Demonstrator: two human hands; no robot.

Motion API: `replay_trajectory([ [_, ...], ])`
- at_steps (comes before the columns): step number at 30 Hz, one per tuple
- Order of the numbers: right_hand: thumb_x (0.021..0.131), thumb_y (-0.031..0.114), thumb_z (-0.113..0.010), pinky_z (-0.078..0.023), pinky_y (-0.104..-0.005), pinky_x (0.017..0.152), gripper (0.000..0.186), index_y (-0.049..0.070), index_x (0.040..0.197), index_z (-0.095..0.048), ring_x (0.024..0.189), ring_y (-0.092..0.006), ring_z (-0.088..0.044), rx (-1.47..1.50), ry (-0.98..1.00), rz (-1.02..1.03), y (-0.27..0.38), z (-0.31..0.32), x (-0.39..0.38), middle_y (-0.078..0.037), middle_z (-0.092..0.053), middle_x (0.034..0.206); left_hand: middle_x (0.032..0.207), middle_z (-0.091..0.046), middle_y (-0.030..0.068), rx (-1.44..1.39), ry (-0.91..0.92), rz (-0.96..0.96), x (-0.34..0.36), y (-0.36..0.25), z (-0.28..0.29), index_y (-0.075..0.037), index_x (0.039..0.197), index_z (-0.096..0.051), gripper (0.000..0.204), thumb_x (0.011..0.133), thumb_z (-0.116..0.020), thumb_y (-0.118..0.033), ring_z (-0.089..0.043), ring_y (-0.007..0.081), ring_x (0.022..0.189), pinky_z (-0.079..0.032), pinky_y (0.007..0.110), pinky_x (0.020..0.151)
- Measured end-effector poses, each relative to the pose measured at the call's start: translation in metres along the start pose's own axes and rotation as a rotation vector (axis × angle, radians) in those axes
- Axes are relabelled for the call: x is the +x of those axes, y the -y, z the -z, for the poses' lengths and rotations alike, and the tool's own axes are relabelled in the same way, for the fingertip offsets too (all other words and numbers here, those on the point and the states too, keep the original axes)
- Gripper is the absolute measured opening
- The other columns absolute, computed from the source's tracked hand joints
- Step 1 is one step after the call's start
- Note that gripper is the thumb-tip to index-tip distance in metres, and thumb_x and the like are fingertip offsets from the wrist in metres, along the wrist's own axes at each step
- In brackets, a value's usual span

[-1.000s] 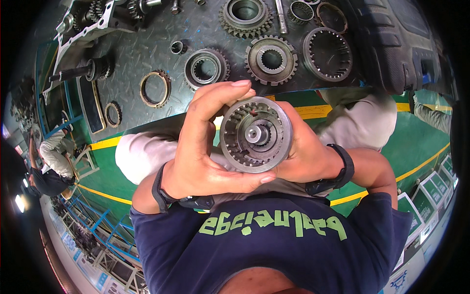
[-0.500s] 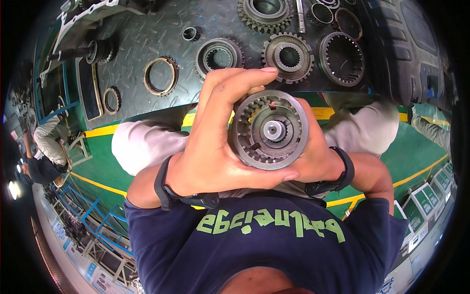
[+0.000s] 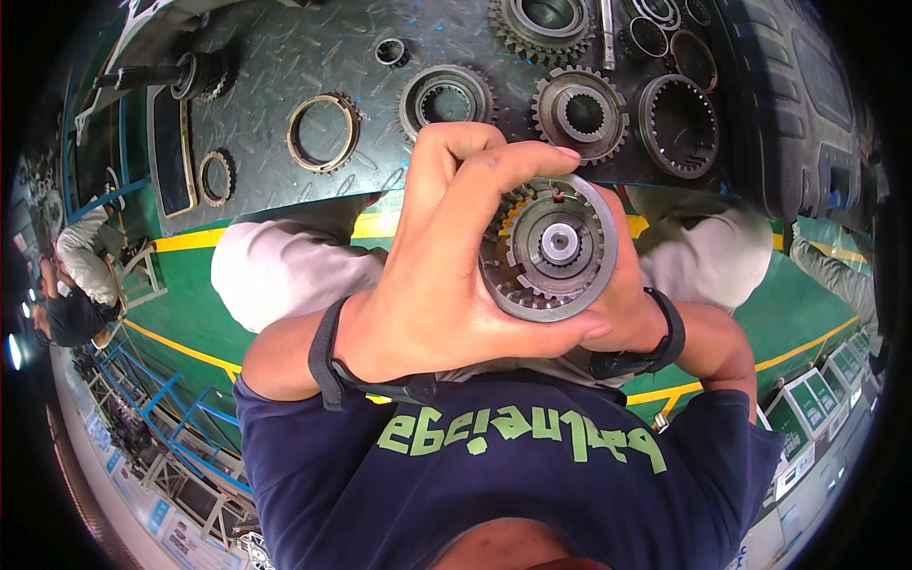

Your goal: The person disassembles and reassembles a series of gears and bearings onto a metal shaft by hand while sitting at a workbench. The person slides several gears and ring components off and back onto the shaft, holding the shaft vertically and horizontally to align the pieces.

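Observation:
In front of my body I hold a round steel gear sleeve (image 3: 609, 261) with teeth around its inside. Inside it is a notched hub (image 3: 591, 245), and at the middle is the bright round end of a shaft (image 3: 560, 244). My left hand (image 3: 432, 271) curls around the left side, its fingers over the far edge and its thumb along the near edge. My right hand (image 3: 619, 304) grips from the right and below; most of its fingers are hidden behind the sleeve. The lower part of the held assembly is also hidden.
On the dark bench (image 3: 256, 95) beyond my hands lie a brass-coloured ring (image 3: 353, 133), toothed gears (image 3: 622, 123), a toothed ring (image 3: 648, 133) and a small bearing (image 3: 390, 52). A splined shaft (image 3: 142, 76) lies left. A black case (image 3: 788, 104) stands right.
The view has shifted slightly, so bench parts and hands appear further right. Inside the sleeve, the hub now shows larger and nearer the right rim. Both hands keep their grip.

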State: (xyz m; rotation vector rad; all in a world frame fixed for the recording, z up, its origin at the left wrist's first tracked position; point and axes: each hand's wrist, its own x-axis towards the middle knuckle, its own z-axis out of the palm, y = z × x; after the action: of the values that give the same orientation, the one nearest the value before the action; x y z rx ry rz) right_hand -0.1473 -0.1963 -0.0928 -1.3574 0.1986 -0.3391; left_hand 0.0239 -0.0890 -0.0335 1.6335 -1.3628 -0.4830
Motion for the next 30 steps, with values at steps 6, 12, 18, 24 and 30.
replay_trajectory([
  [6, 0.076, 0.009, -0.093, -0.050, -0.0380, 0.106, 0.098, 0.005, 0.148, -0.027, 0.124, -0.0182, -0.057, 0.152, -0.046, 0.040, -0.033, -0.006, -0.004, -0.012, -0.053, 0.137, 0.115, -0.048, 0.0107, 0.002, 0.001, 0.024, 0.002, 0.001, -0.002, -0.005, 0.132, -0.061, 0.097, 0.052, -0.100, -0.044, -0.045, 0.0252, 0.109, -0.041, 0.036, 0.096],
  [12, 0.074, 0.009, -0.094, -0.049, -0.0382, 0.106, 0.100, 0.005, 0.148, -0.027, 0.124, -0.0189, -0.057, 0.120, -0.034, 0.055, -0.030, -0.006, -0.002, -0.013, -0.053, 0.136, 0.111, -0.051, 0.0090, -0.003, -0.003, 0.012, 0.004, 0.001, -0.002, -0.005, 0.130, -0.062, 0.095, 0.052, -0.098, -0.044, -0.045, 0.0256, 0.108, -0.041, 0.036, 0.093],
  [18, 0.074, 0.008, -0.095, -0.049, -0.0388, 0.105, 0.101, 0.005, 0.148, -0.027, 0.124, -0.0194, -0.057, 0.082, -0.062, 0.144, -0.019, -0.007, 0.004, -0.014, -0.053, 0.137, 0.111, -0.052, 0.0086, 0.001, 0.017, -0.088, 0.008, 0.006, 0.000, -0.006, 0.129, -0.063, 0.092, 0.051, -0.096, -0.041, -0.045, 0.0255, 0.107, -0.041, 0.036, 0.092],
  [24, 0.074, 0.007, -0.094, -0.049, -0.0395, 0.106, 0.100, 0.005, 0.148, -0.027, 0.124, -0.0200, -0.058, 0.020, 0.030, 0.158, -0.022, -0.005, 0.003, -0.014, -0.052, 0.138, 0.114, -0.053, 0.0080, -0.049, 0.059, -0.074, 0.008, 0.005, 0.002, -0.007, 0.129, -0.064, 0.092, 0.049, -0.096, -0.040, -0.045, 0.0252, 0.107, -0.040, 0.035, 0.092],
  [30, 0.074, 0.006, -0.094, -0.050, -0.0399, 0.105, 0.101, 0.006, 0.149, -0.027, 0.125, -0.0209, -0.058, 0.086, -0.038, 0.154, -0.026, -0.007, -0.001, -0.015, -0.052, 0.139, 0.114, -0.053, 0.0080, -0.010, 0.037, -0.081, 0.008, 0.006, 0.000, -0.007, 0.129, -0.064, 0.091, 0.050, -0.096, -0.040, -0.045, 0.0251, 0.108, -0.040, 0.035, 0.093],
])
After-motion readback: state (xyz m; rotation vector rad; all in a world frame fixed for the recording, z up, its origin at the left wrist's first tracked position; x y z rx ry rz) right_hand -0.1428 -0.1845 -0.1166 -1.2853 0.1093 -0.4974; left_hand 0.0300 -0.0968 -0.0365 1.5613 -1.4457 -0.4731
